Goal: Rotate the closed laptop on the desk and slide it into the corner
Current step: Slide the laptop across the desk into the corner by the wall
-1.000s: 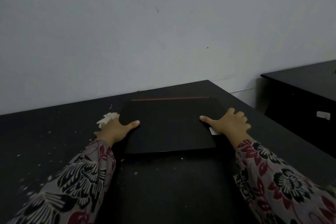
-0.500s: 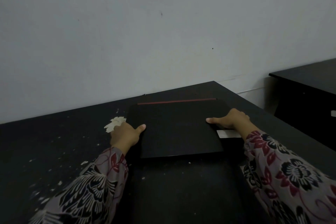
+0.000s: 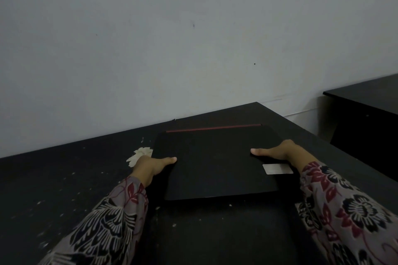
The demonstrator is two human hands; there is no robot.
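Observation:
The closed black laptop lies flat on the dark desk, its red-striped rear edge facing the wall and close to the desk's far right corner. A pale sticker shows on its right side. My left hand grips the laptop's left edge, thumb on the lid. On the opposite edge my right hand holds on the same way, thumb lying across the top.
A crumpled white paper scrap sits just left of the laptop by my left hand. Pale crumbs dot the desk's left half. The grey wall backs the desk. A second dark desk stands to the right across a gap.
The laptop has slid a little farther from me toward the wall and right corner with both hands on its sides. My right hand shifted back, uncovering the pale sticker.

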